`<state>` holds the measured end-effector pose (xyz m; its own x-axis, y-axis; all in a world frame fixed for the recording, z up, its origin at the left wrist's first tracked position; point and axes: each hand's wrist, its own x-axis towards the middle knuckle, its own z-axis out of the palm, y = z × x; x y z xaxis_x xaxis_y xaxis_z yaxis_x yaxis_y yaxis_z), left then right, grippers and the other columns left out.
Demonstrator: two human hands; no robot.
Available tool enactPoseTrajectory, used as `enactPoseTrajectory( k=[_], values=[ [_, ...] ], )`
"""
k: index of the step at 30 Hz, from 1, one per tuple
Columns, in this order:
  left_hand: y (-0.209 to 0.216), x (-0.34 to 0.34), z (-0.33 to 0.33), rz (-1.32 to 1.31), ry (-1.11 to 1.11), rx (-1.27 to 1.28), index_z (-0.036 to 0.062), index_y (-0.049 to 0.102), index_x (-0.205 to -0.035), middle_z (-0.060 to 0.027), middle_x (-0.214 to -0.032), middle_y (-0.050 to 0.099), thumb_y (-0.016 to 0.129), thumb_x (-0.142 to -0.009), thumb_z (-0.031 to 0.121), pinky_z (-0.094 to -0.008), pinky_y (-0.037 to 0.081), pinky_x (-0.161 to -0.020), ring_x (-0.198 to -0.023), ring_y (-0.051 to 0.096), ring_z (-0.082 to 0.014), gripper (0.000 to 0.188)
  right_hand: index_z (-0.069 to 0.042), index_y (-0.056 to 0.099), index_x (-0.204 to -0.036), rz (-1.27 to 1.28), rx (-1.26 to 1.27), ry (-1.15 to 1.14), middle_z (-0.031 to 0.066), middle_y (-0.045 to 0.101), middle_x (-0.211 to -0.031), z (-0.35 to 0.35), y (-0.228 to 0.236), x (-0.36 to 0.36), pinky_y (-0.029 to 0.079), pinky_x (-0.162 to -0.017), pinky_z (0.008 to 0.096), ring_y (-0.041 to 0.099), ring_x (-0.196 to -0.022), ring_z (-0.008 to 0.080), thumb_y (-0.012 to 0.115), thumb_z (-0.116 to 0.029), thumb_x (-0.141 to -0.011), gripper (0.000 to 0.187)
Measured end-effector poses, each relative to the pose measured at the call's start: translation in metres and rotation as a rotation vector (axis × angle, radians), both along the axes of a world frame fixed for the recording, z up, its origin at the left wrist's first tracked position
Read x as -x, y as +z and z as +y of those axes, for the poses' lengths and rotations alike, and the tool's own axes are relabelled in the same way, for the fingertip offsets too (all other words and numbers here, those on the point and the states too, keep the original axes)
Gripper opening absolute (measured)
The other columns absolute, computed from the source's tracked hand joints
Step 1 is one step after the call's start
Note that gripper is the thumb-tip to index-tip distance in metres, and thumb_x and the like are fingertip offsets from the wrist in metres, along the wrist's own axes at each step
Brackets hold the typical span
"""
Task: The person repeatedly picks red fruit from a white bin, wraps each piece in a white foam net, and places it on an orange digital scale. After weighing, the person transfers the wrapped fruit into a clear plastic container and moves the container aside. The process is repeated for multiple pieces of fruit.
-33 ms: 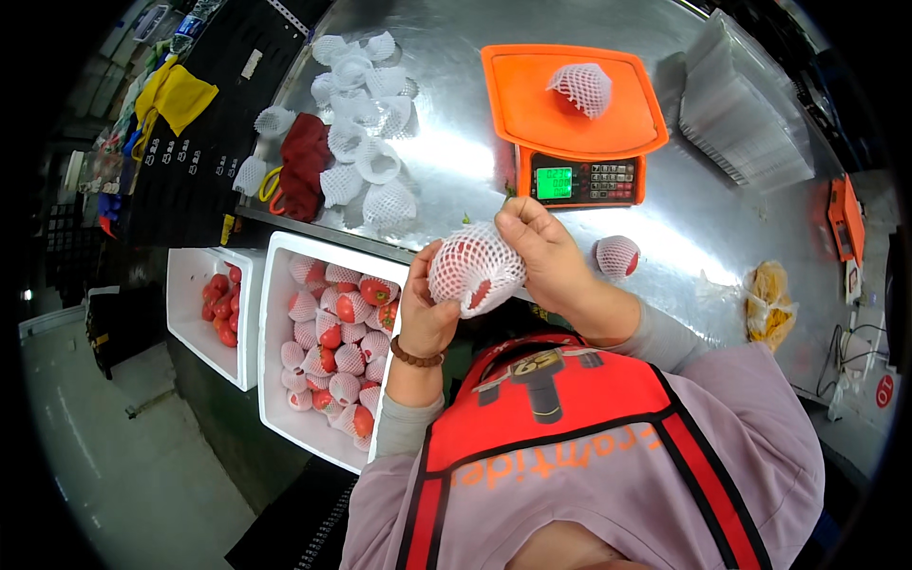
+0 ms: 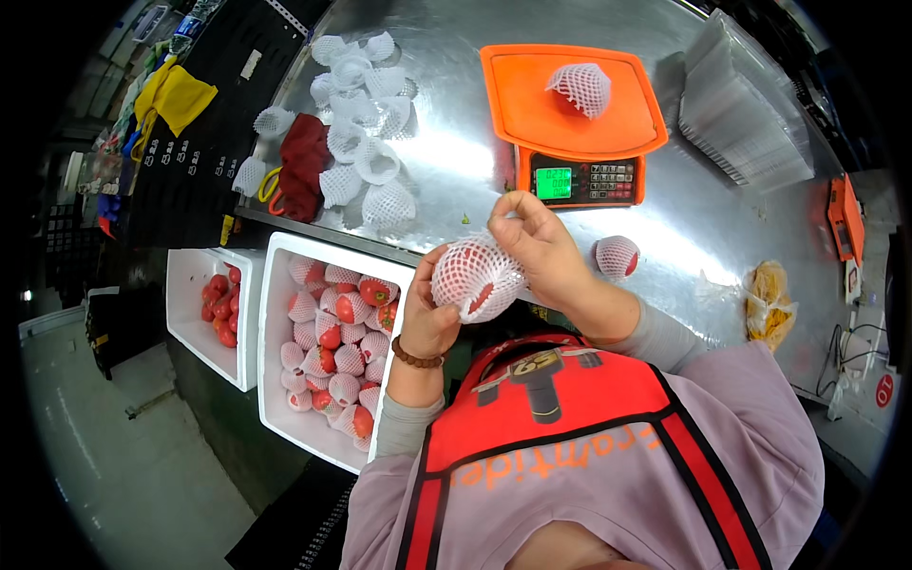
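A red tomato in a white foam net sleeve is held over the table's near edge. My left hand is closed round its left side, fingers and thumb on the net. My right hand pinches the sleeve's edge at the upper right, thumb and forefinger together. Another netted tomato rests on the orange scale beyond my hands. To the right of my right hand, one more netted tomato lies on the table.
Left of me stands a white foam box of netted tomatoes, beside a smaller box of bare ones. Loose foam nets and a dark red cloth lie at the table's left. Clear plastic trays stack at the back right.
My right hand has shifted slightly up and left, its fingers more curled at the sleeve's edge. More red shows through the net. The scale and the tomato on it have not moved.
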<state>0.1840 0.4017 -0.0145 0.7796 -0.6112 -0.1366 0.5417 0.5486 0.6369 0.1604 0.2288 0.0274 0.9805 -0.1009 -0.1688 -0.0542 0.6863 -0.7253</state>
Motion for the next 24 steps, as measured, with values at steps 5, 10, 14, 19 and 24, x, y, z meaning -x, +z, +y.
enactPoseTrajectory(
  k=[5,10,14,19,24],
  values=[
    [-0.002,0.004,0.006,0.03,-0.133,0.026,-0.001,0.038,-0.13,-0.0131,-0.122,0.053,0.083,-0.063,0.026,-0.0369,0.047,-0.096,-0.113,0.055,-0.0231,0.085,-0.004,0.056,-0.095,0.097,0.481,0.193,-0.0003,0.058,-0.072,-0.007,0.004,-0.016,0.043,-0.054,0.0213,0.053,-0.065,0.0047,0.066,-0.016,-0.087,0.017],
    [-0.014,0.003,-0.002,0.124,0.009,0.11,-0.001,0.042,-0.129,-0.0119,-0.12,0.056,0.07,-0.076,0.029,-0.04,0.046,-0.096,-0.113,0.055,-0.0243,0.067,-0.001,0.058,-0.09,0.302,0.051,0.054,-0.0016,0.056,-0.068,0.008,-0.035,-0.014,0.044,-0.054,0.0223,0.053,-0.063,0.0062,0.062,-0.018,-0.09,0.017],
    [-0.03,0.007,-0.024,0.435,0.088,0.191,0.0064,0.048,-0.126,-0.011,-0.125,0.054,0.05,-0.086,0.042,-0.0459,0.044,-0.096,-0.113,0.054,-0.0276,0.054,0.0,0.057,-0.092,0.114,0.707,-0.248,0.0007,0.057,-0.079,0.008,-0.059,0.004,0.044,-0.061,0.0216,0.051,-0.07,0.0062,0.058,-0.015,-0.092,0.014],
    [-0.026,-0.008,-0.043,0.492,0.143,0.08,0.0073,0.052,-0.119,-0.01,-0.115,0.059,0.038,-0.094,0.044,-0.0441,0.047,-0.092,-0.107,0.057,-0.0262,0.047,-0.002,0.059,-0.095,-0.023,0.81,-0.357,0.0042,0.059,-0.069,0.007,-0.072,0.008,0.043,-0.056,0.0258,0.052,-0.061,0.0107,0.061,-0.018,-0.089,0.018],
    [-0.029,-0.027,-0.047,0.248,0.073,0.057,0.0059,0.051,-0.114,-0.0108,-0.108,0.06,0.04,-0.095,0.045,-0.0404,0.05,-0.087,-0.098,0.06,-0.0244,0.044,-0.004,0.057,-0.101,0.008,0.551,-0.134,-0.0037,0.048,-0.071,-0.015,-0.041,0.018,0.038,-0.058,0.0218,0.045,-0.064,0.0073,0.069,-0.021,-0.084,0.027]
  ],
)
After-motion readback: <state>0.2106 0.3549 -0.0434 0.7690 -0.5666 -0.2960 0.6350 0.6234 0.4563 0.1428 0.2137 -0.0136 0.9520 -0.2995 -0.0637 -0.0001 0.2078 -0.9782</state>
